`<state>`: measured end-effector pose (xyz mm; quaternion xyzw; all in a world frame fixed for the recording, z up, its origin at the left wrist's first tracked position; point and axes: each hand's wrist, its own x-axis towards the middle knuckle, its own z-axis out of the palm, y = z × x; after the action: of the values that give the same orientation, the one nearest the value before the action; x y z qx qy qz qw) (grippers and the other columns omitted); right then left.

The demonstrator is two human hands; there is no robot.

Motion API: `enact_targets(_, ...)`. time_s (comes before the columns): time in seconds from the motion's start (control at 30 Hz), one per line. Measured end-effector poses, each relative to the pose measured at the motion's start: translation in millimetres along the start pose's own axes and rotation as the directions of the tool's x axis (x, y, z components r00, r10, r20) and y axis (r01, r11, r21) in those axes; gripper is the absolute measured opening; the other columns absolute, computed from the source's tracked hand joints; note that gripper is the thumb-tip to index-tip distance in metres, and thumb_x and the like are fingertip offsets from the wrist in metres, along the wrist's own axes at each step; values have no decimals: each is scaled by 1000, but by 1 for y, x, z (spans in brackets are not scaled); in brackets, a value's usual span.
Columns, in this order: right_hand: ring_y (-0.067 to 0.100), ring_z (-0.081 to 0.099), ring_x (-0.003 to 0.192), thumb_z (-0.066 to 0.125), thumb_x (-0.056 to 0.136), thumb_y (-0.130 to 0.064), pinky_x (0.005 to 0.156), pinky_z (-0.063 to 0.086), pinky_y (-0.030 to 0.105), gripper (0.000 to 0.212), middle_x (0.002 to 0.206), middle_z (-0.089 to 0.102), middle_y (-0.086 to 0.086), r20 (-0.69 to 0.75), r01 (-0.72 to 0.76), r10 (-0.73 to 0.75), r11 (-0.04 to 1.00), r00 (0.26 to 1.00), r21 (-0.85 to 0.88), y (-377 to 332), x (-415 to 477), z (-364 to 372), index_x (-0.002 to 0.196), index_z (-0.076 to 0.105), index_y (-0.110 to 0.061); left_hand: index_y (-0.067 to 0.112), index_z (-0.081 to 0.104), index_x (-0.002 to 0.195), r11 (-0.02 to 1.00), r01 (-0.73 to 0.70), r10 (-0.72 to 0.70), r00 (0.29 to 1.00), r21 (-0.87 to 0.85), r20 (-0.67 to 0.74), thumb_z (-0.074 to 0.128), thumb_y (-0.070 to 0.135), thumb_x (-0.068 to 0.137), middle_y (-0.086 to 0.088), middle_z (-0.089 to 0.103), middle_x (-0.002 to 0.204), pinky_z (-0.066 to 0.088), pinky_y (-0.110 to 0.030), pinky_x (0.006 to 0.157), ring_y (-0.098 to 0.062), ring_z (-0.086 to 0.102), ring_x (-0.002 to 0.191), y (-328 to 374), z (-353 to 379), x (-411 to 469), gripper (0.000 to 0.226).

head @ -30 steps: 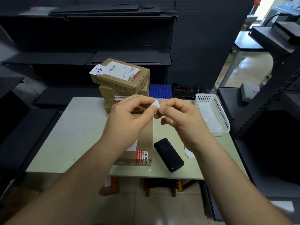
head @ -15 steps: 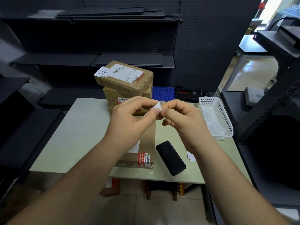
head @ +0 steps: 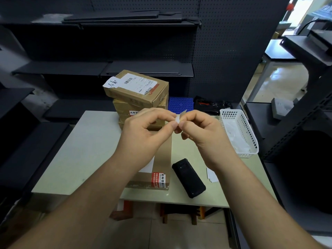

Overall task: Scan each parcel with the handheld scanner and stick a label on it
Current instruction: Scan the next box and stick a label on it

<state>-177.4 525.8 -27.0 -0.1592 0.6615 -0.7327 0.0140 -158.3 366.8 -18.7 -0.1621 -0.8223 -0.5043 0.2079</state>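
Seen from the head camera, a person at a packing table (head: 80, 150) pinches a small white label (head: 178, 119) between the thumb and fingertips of the left hand (head: 143, 133) and the right hand (head: 201, 133), both gripping it narrowly in the air above a flat brown parcel (head: 162, 153). The risk from here appears to lie in the peel: a sticky label worked between two sets of fingers could curl onto itself, cling to a fingertip or tear, and it might land crooked or over the parcel's printed red sticker. The label looks thin and limp, one corner lifted past the fingers; whether its backing is off cannot be told. The black handheld scanner (head: 188, 177) lies on the table just beside the parcel, a stack of parcels (head: 136, 88) stands behind, spare white slips (head: 212, 175) lie near the scanner, and a white basket (head: 231, 114) sits at the right edge.
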Motion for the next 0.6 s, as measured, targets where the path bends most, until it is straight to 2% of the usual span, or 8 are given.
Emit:
enact_targets(0.2,4,55,69,62,79,-14,68,44,18,10,69,62,-12,-5,40,-41,996,999,-79,0,8,5,70,65,-19,10,77,97,998,-67,67,998,-3,13,72,9,87,0,71,96,51,-13,76,-13,68,94,-2,-6,7,11)
enact_targets(0.3,4,56,74,67,77,-24,66,43,19,7,75,62,-15,-7,108,-112,970,994,-218,3,14,7,70,66,-26,9,77,99,998,-55,56,998,-11,41,73,8,87,1,73,98,54,-20,78,-15,69,95,-7,-13,11,13)
enact_targets(0.4,8,57,82,63,76,-33,64,45,24,13,84,59,-12,-6,198,-212,921,977,-335,5,20,12,73,67,-22,11,77,98,1000,-26,27,998,-17,59,73,7,86,4,74,96,56,-22,80,-15,70,94,-13,-19,15,13)
enact_targets(0.5,7,57,83,61,76,-32,63,44,22,15,83,59,-14,-7,221,-238,910,971,-350,8,28,20,72,66,-18,17,77,95,994,75,-70,996,-74,60,69,6,89,7,75,91,56,-23,80,-12,70,92,-20,-26,19,15)
enact_targets(0.6,6,57,81,60,73,-31,65,43,21,8,83,62,-14,-31,151,-165,952,986,-267,12,37,29,69,64,-24,18,75,90,946,258,-246,966,-197,82,66,9,91,2,75,89,58,-30,84,-16,70,89,-28,-33,26,12)
